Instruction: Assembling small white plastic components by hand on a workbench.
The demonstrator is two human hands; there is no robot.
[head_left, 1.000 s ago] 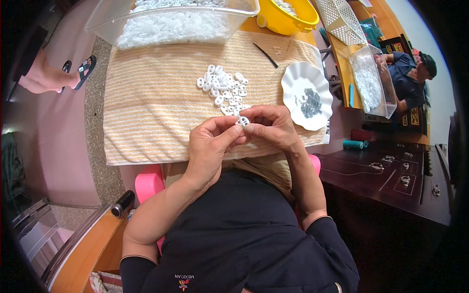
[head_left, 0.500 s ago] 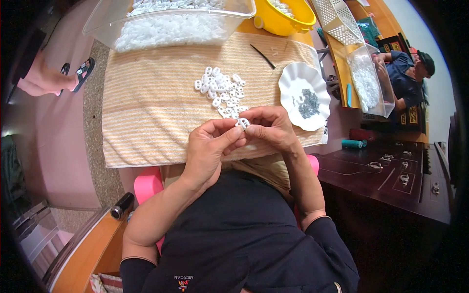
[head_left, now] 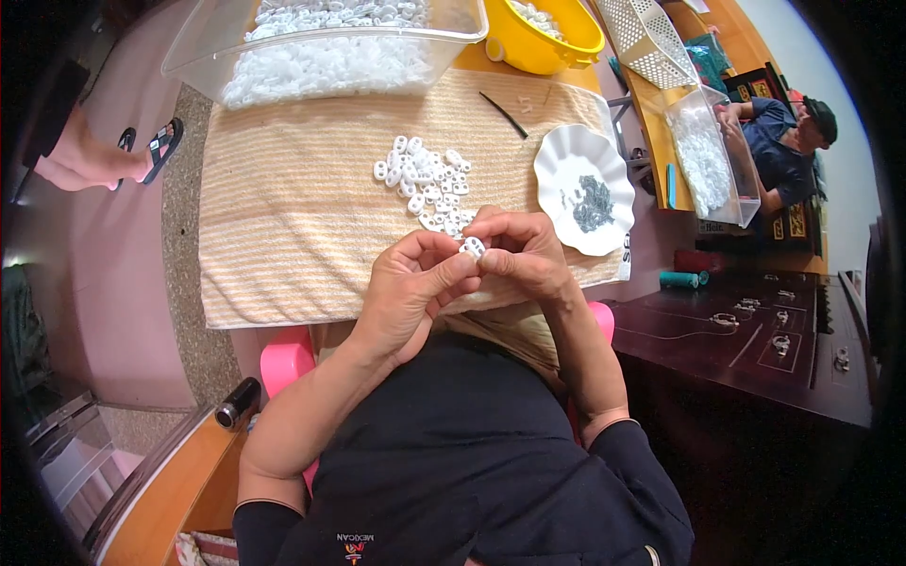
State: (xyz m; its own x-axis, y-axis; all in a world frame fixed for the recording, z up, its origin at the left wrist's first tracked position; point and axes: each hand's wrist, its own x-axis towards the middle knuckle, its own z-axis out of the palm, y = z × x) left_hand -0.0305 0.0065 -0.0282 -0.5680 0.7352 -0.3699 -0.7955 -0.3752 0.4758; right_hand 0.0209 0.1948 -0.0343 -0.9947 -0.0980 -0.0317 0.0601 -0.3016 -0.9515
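Between both hands, close to the near edge of a striped towel (head_left: 283, 217), is a small white oval plastic piece (head_left: 474, 246) with holes through it. My left hand (head_left: 401, 288) pinches it from the left with thumb and fingertips. From the right, my right hand (head_left: 530, 257) closes thumb and index finger on the same piece. Just beyond my fingers lies a loose pile of similar white pieces (head_left: 411, 172). A white scalloped plate (head_left: 551, 174) sits to the right, bearing small dark grey bits (head_left: 595, 203) too tiny to name.
A clear bin (head_left: 330, 71) full of white pieces and a yellow tub (head_left: 545, 57) stand at the far edge. A thin black stick (head_left: 503, 114) lies on the towel. At right, another person (head_left: 783, 151) sits by a second clear bin (head_left: 752, 203). Sandalled feet (head_left: 162, 151) show at left.
The white piece has turned slightly between my fingertips, showing more of its holed face. Both hands keep their pinch in nearly the same place.
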